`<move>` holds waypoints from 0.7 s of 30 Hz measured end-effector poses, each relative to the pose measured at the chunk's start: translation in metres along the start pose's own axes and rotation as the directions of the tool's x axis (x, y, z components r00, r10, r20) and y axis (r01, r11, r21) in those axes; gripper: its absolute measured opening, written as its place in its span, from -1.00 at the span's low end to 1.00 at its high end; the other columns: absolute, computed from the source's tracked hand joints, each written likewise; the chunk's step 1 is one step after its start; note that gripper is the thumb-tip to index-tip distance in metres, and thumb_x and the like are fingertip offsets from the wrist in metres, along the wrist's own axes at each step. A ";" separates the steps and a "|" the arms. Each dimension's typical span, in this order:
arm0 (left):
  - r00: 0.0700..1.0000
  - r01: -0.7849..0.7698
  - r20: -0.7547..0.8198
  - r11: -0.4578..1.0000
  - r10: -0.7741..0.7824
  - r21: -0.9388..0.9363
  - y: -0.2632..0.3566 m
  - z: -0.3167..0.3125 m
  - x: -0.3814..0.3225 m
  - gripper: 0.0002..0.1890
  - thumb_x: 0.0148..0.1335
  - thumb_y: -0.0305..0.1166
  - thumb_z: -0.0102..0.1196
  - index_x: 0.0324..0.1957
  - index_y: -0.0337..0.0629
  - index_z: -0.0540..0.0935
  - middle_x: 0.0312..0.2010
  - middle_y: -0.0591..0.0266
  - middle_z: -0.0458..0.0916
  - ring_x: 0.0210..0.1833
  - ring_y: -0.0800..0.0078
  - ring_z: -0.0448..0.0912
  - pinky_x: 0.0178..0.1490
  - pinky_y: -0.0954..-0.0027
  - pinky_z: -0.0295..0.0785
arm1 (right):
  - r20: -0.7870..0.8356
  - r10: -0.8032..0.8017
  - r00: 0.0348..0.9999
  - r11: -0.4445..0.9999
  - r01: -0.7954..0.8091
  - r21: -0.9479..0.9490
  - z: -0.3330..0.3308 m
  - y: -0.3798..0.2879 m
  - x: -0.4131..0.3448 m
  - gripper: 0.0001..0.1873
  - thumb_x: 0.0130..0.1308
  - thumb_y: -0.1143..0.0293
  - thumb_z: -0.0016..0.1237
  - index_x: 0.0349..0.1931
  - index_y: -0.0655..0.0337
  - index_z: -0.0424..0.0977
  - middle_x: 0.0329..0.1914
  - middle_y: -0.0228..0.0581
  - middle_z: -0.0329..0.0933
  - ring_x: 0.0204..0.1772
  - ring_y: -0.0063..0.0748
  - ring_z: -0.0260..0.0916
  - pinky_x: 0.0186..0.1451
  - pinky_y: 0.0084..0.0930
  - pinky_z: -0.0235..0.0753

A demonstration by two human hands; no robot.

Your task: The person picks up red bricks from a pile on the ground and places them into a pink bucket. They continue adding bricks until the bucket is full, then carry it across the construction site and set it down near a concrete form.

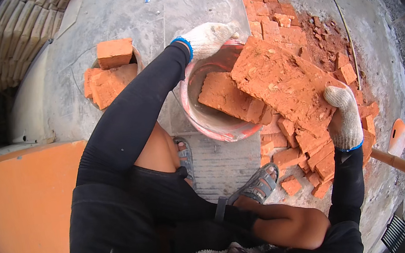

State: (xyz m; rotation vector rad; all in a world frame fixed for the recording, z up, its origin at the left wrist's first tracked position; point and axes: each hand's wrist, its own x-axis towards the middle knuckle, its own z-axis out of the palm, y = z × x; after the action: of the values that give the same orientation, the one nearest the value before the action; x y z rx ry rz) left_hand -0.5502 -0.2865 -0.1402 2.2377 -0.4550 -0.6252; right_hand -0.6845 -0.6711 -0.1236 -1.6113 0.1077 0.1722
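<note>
My right hand (343, 117), in a knitted white work glove, grips one end of a large orange clay brick (280, 77). The brick's other end reaches over the right rim of a red bucket (189, 107) with a dusty, mortar-grey inside. Another brick (227, 94) leans within the bucket. My left hand (212, 37), in a matching glove with a blue cuff, is at the bucket's far rim, its fingers curled there and partly hidden. To the right, below the held brick, lies a heap of whole and broken bricks (320, 159).
A second bucket (138, 58) at left holds several bricks (114, 82). Stacked sacks (18, 35) stand at far left, above an orange wall (30, 187). Brick rubble (319, 38), a thin rod (339, 12) and a wooden handle (403, 167) lie to the right. My sandalled feet are near the bucket.
</note>
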 end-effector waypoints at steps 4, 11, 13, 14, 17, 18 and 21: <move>0.993 0.107 -0.054 0.988 -0.101 0.114 0.004 0.002 -0.008 -0.58 0.61 -0.11 -0.13 0.27 -0.08 0.63 0.15 0.05 0.70 0.15 0.08 0.63 0.29 0.24 0.44 | 0.222 0.236 0.946 0.944 -0.169 -0.283 0.103 -0.067 0.009 -0.49 0.37 -0.05 0.17 -0.22 0.36 0.69 -0.48 -0.31 0.66 -0.44 -0.52 0.58 -0.36 -0.42 0.52; 0.985 0.157 -0.096 0.974 -0.142 0.163 0.030 0.000 -0.011 -0.55 0.59 -0.02 -0.09 0.20 -0.08 0.68 0.04 0.08 0.74 0.06 0.22 0.65 0.24 0.25 0.46 | 0.232 -0.481 0.846 0.499 0.481 -0.720 0.151 -0.021 0.016 -0.40 0.19 -0.21 0.27 -0.28 0.26 0.59 -0.42 -0.06 0.61 -0.38 -0.12 0.62 -0.30 -0.22 0.59; 0.992 0.060 -0.114 0.993 -0.049 0.102 -0.010 -0.002 -0.010 -0.46 0.54 0.14 -0.06 0.10 -0.08 0.75 -0.07 0.10 0.78 -0.06 0.28 0.66 0.17 0.27 0.47 | 0.232 -0.601 0.765 0.393 0.535 -0.748 0.164 -0.021 0.029 -0.36 0.18 -0.24 0.25 -0.16 0.25 0.58 -0.30 -0.05 0.64 -0.33 -0.10 0.64 -0.27 -0.22 0.61; 0.984 -0.086 -0.146 0.992 0.098 0.089 -0.017 0.001 -0.014 -0.43 0.54 0.16 -0.07 0.08 -0.12 0.75 -0.07 0.07 0.78 -0.07 0.26 0.66 0.19 0.27 0.46 | 0.262 -0.593 0.761 0.376 0.549 -0.746 0.169 -0.015 0.038 -0.34 0.20 -0.29 0.19 -0.21 0.26 0.62 -0.36 -0.06 0.63 -0.34 -0.09 0.64 -0.26 -0.21 0.62; 0.981 0.182 -0.085 0.977 -0.173 0.111 0.013 -0.001 -0.018 -0.44 0.52 0.13 0.03 0.02 -0.21 0.76 -0.17 0.16 0.78 -0.13 0.46 0.64 0.09 0.36 0.50 | 0.256 -0.525 0.811 0.467 0.526 -0.711 0.179 -0.016 0.059 -0.47 0.29 -0.20 0.17 -0.43 0.16 0.64 -0.48 -0.13 0.61 -0.39 -0.08 0.64 -0.30 -0.19 0.59; 0.975 0.191 -0.094 0.978 -0.199 -0.086 -0.002 -0.005 -0.025 -0.46 0.49 0.11 0.09 0.00 -0.22 0.77 -0.23 0.26 0.77 -0.16 0.56 0.60 0.04 0.41 0.50 | 0.261 -0.501 0.825 0.536 0.533 -0.655 0.187 -0.017 0.067 -0.43 0.31 -0.25 0.10 -0.37 0.17 0.68 -0.48 -0.10 0.63 -0.36 -0.04 0.64 -0.27 -0.17 0.60; 0.981 -0.005 -0.192 0.989 -0.024 -0.148 -0.017 -0.008 -0.028 -0.66 0.51 -0.10 0.16 0.00 -0.16 0.77 -0.19 0.31 0.76 -0.16 0.61 0.61 0.06 0.48 0.51 | 0.283 -0.400 0.872 0.647 0.487 -0.586 0.185 -0.022 0.082 -0.35 0.35 -0.31 -0.01 -0.34 0.19 0.70 -0.42 -0.04 0.66 -0.28 0.04 0.65 -0.17 -0.13 0.61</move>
State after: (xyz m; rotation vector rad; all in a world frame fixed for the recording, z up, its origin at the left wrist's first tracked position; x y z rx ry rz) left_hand -0.5669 -0.2572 -0.1397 2.1339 -0.2903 -0.4266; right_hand -0.6087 -0.4819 -0.1245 -2.2607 -0.5142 -0.0918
